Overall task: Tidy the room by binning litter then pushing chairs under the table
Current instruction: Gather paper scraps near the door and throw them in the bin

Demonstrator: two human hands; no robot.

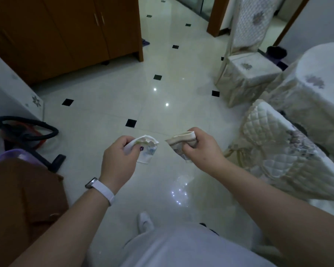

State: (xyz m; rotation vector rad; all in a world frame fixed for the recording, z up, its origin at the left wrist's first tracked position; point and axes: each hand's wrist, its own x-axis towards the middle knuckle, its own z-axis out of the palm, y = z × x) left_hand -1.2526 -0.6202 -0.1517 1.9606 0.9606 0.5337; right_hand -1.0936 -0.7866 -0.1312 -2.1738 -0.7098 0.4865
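Paper or thin cloth, can't tell which in this dim light, but each hand is clenched around a bit of litter. The left hand [118, 157] grips a crumpled white scrap with a purple flower print [147, 151]. The right hand [202, 149] grips a crumpled beige scrap with a folded rim [181, 144]. Both scraps are held up over the floor in front of the person, close together but not touching, and fingers cover a good part of each.

Cut-off stuff: the near chair in a quilted cream cover [278, 151] runs out of the right edge. Same for the round table under a cream floral cloth [316, 93] behind it. A dark round tub [277, 52] peeks out behind the far chair in a matching cream cover [247, 74], too dark to say what it is. Bottom left, a brown block [17, 199] is half out of frame.

Room-wise, the glossy white tiled floor with little black diamond insets [143, 97] is open through the middle, between the brown wooden cabinet [66, 35] on the left and the chairs on the right. A black vacuum hose [27, 130] loops on the floor at the left, well apart from the hands.

Textures: the chair covers are padded and diamond-stitched, and the tiles are mirror-shiny with light spots. There's a smooth white band [104, 191] on the left wrist.
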